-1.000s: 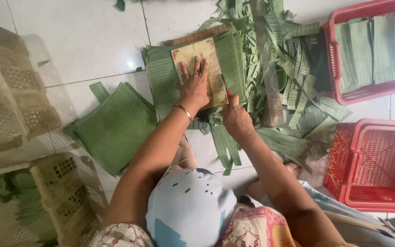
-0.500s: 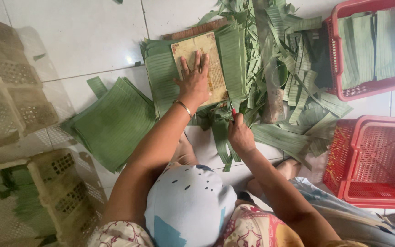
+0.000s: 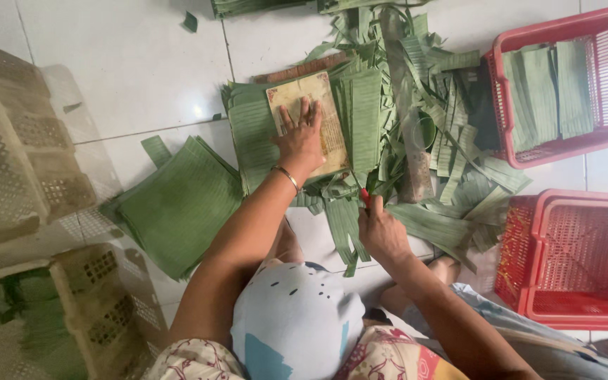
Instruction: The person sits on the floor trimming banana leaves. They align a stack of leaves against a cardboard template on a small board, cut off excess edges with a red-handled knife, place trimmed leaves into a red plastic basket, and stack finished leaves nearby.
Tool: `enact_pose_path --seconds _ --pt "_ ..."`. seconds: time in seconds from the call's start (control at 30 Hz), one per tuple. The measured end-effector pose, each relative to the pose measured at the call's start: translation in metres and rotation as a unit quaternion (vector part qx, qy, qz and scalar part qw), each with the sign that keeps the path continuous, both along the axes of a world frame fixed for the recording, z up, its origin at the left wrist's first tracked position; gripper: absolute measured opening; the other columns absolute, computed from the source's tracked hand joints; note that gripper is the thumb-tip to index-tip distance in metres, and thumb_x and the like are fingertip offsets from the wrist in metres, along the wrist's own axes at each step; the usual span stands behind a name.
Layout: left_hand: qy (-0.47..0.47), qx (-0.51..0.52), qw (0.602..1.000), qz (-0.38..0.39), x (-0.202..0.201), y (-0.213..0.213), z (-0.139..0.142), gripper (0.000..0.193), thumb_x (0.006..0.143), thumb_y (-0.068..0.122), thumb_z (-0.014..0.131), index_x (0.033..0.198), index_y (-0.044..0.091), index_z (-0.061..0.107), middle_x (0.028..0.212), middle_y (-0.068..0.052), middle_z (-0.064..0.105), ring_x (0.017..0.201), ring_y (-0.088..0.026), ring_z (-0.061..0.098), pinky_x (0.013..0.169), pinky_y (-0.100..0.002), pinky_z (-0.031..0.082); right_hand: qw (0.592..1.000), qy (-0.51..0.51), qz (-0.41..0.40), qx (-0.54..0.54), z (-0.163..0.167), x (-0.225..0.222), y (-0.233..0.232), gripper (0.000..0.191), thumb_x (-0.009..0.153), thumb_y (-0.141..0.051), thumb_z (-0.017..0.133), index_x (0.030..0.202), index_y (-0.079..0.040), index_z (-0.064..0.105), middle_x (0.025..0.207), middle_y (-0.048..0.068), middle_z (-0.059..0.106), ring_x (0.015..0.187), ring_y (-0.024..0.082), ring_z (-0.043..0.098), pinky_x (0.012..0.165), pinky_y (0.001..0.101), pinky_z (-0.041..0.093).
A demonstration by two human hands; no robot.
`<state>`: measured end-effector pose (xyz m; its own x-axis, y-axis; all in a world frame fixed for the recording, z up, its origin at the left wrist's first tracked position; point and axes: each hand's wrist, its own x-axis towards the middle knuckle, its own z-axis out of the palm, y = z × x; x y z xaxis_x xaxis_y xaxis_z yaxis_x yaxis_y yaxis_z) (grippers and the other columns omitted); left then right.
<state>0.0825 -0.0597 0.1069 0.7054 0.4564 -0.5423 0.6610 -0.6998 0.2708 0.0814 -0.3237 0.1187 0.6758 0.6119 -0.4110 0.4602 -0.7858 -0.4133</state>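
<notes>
My left hand (image 3: 301, 139) lies flat, fingers spread, on a worn tan rectangular board (image 3: 332, 130). The board rests on a stack of green banana leaves (image 3: 251, 137) on the white tiled floor. My right hand (image 3: 383, 232) is closed around a small red-handled knife (image 3: 365, 198) at the near right corner of the stack. The blade is hidden among leaf strips. A bracelet circles my left wrist.
A pile of cut square leaves (image 3: 177, 204) lies at the left. Leaf trimmings (image 3: 452, 169) are heaped at the right. A red basket (image 3: 564, 81) holds cut leaves, and another red basket (image 3: 578, 260) stands nearer. Pale crates (image 3: 15, 162) line the left side.
My right hand has drawn back toward me along the board's right edge, from beside my left hand to the stack's near corner. My left hand stays pressed on the board.
</notes>
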Motion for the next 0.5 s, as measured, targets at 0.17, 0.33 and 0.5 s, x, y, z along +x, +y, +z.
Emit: enact_pose_path --seconds 0.17,0.33,0.5 --pt "0.004 0.004 1.0 0.008 0.002 -0.001 0.005 0.129 0.074 0.034 0.089 0.163 0.019 -0.002 0.172 0.001 -0.002 0.153 -0.051 0.003 0.103 -0.079 0.039 0.993 -0.032 -0.016 0.109 -0.005 0.056 0.086 0.031 0.105 -0.03 0.05 0.117 -0.004 0.038 0.078 0.035 0.066 0.073 0.055 0.065 0.064 0.0637 0.051" --pt "0.001 -0.017 1.0 0.022 0.003 0.0 0.003 0.128 0.071 0.023 0.09 0.164 0.019 0.002 0.173 0.001 0.0 0.154 -0.049 0.003 0.104 -0.078 0.038 0.998 -0.016 -0.017 0.057 -0.032 0.1 0.162 0.038 0.106 -0.033 0.048 0.121 -0.001 0.034 0.084 0.039 0.066 0.082 0.057 0.066 0.071 0.0621 0.053" --pt "-0.014 -0.016 1.0 0.017 0.002 0.001 -0.004 0.126 0.072 0.023 0.09 0.163 0.019 0.004 0.172 -0.001 0.001 0.153 -0.052 0.004 0.102 -0.079 0.038 0.999 -0.015 -0.004 0.045 -0.028 0.106 0.177 0.039 0.105 -0.031 0.048 0.122 0.001 0.034 0.089 0.04 0.066 0.088 0.058 0.066 0.078 0.0619 0.053"
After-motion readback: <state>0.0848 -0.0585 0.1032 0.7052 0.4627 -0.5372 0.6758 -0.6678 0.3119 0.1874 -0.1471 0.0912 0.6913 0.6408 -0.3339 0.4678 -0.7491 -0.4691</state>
